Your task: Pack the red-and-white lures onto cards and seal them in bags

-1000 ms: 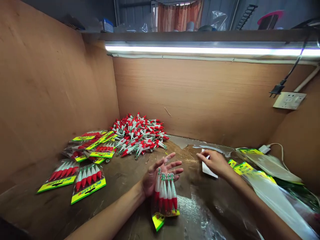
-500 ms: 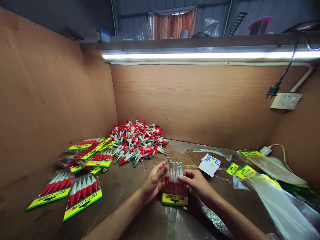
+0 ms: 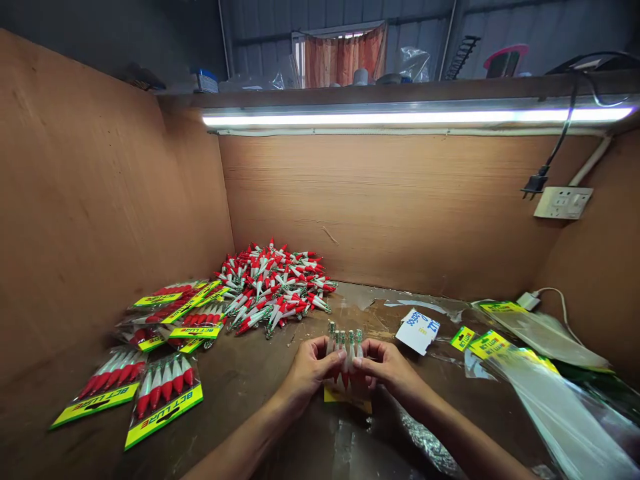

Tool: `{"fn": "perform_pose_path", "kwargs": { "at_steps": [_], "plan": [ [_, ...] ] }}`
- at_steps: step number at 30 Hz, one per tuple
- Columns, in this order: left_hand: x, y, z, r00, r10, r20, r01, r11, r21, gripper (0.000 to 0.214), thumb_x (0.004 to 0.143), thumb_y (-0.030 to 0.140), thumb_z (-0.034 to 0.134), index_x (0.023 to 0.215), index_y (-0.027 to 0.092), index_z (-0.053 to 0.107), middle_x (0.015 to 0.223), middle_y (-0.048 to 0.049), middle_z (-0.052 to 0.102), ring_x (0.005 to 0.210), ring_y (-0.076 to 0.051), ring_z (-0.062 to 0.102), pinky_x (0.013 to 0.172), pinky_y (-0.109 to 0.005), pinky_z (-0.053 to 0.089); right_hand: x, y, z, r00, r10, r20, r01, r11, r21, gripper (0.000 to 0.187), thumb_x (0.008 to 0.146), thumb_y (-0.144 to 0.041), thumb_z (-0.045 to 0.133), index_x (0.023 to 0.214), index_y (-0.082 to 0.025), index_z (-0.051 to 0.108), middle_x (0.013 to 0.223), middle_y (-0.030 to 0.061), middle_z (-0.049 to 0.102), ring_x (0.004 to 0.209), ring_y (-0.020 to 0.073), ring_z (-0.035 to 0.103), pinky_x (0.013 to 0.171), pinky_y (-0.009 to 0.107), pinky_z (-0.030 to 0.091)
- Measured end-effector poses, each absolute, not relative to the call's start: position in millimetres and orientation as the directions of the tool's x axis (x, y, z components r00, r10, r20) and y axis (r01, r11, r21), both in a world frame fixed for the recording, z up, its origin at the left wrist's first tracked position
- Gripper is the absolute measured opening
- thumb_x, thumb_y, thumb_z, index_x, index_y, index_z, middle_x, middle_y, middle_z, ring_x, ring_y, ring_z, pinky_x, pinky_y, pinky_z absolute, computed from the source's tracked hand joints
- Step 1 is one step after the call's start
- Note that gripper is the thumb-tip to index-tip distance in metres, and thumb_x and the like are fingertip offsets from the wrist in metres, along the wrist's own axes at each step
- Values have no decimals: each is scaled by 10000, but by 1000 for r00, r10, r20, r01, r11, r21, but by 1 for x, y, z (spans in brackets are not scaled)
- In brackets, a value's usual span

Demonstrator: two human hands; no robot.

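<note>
Between my hands is a clear lure packet (image 3: 348, 397) with a yellow header card and several red-and-white fishing lures inside, their green hook ends pointing away from me. My left hand (image 3: 314, 363) grips the packet's left side, thumb laid across the lures. On the right side, my right hand (image 3: 384, 363) pinches it between thumb and curled fingers. Both thumbs hide part of the lures, and the card is tilted and partly shaded. Beyond my hands to the left lies a heap of loose red-and-white lures (image 3: 275, 287).
Filled lure packets (image 3: 165, 400) lie at the left, more stacked behind them. Flat clear bags with yellow cards (image 3: 540, 387) spread at the right. A white handwritten card (image 3: 418, 331) lies behind my right hand. A black plug (image 3: 536, 183) hangs by a wall socket (image 3: 563, 203).
My left hand has closed in on the packet, its thumb now over the lures. The packet's card has tipped and shows less of its face. The view has shifted slightly.
</note>
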State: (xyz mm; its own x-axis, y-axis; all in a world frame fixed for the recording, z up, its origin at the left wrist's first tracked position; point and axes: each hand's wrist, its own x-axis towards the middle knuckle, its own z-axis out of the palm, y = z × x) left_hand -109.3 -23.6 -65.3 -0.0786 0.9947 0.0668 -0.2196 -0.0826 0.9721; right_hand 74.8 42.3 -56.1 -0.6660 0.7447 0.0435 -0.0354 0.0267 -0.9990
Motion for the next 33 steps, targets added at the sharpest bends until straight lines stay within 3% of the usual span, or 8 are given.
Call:
{"fn": "perform_pose_path", "kwargs": {
  "at_steps": [5,11,14,16,18,22,26,33],
  "plan": [
    [-114,-24,-67,-79,996,43,-204,-59,977,466,616,500,890,785,107,704,721,-49,677,602,-146,591,563,-223,435,79,43,-47,-690,720,69,-28,68,-997,468,718,-595,758,871,-174,624,792,6,635,646,131,544,573,232,401],
    [-111,-24,-71,29,998,47,-197,-41,980,492,671,500,860,922,98,729,840,-83,706,699,-180,634,620,-240,452,81,53,-54,-654,749,107,-22,122,-992,444,803,-590,695,779,-155,606,634,-30,546,566,105,466,536,227,368],
    [-112,-22,-73,6,999,51,-181,-49,982,495,675,495,859,918,86,723,836,-88,704,681,-170,616,609,-238,438,83,55,-55,-603,786,138,70,225,-972,441,824,-571,674,971,-155,647,797,18,637,637,141,540,589,266,448],
    [-112,-21,-73,-8,999,38,-168,-38,985,508,659,502,865,911,86,721,809,-80,697,656,-165,605,586,-231,420,86,53,-50,-467,843,267,172,383,-908,477,830,-508,691,1168,-181,613,1008,64,661,703,161,574,648,301,485],
    [-112,-21,-72,-15,999,28,-151,-30,988,515,648,508,867,913,91,721,788,-68,689,641,-162,598,572,-226,406,89,49,-40,-358,820,447,247,545,-801,453,863,-428,675,1254,-218,583,1173,93,619,796,183,598,722,326,502],
    [-108,-24,-66,-22,998,66,-58,-67,996,460,654,495,858,832,99,705,695,-27,646,577,-131,538,547,-215,376,94,36,-18,-471,659,587,221,732,-645,237,921,-314,612,1143,-259,674,1280,97,553,1048,232,594,817,336,507],
    [-103,-27,-62,-3,987,163,2,-163,987,380,678,441,847,776,122,665,678,-4,618,603,-130,524,577,-215,382,95,28,-6,-504,610,612,230,777,-586,80,901,-279,652,895,-238,721,1255,92,564,1171,263,553,953,397,469],
    [-102,-28,-67,44,982,183,-15,-182,983,386,718,458,818,713,141,598,627,38,530,562,-97,435,545,-198,317,100,25,5,-580,526,622,233,839,-491,111,921,-296,648,857,-261,732,1010,61,690,962,239,609,880,404,467]
  ]
}}
